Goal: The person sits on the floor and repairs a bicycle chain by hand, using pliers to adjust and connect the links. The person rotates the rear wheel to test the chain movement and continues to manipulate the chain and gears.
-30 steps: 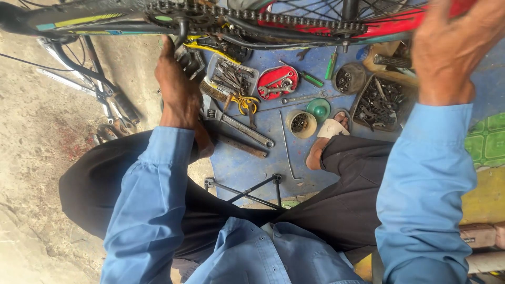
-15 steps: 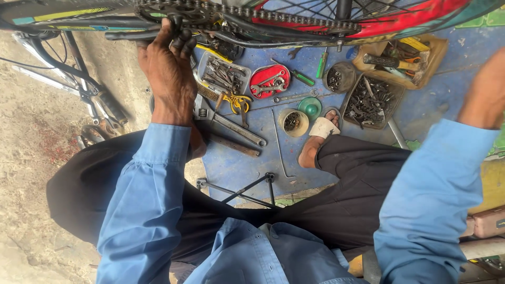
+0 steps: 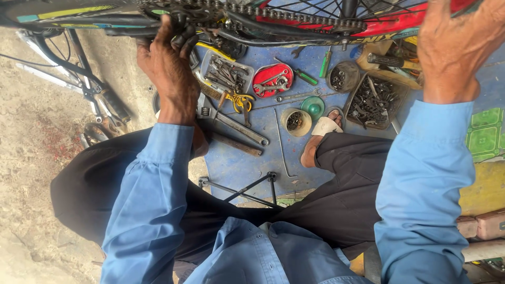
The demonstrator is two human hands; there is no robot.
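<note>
- Head view: our left hand [image 3: 171,68] is up at the bicycle chain [image 3: 273,14], greasy fingers curled and pinching it by the sprocket.
- Our right hand [image 3: 457,47] is clamped, fingers closed, over the red frame [image 3: 400,23] at the top right.
- Below us, tools litter the blue mat [image 3: 236,163]: a red tray of spanners [image 3: 272,80], a tin of bolts [image 3: 295,121].
- We'd keep the frame steady and ease each link squarely onto the teeth.
</note>
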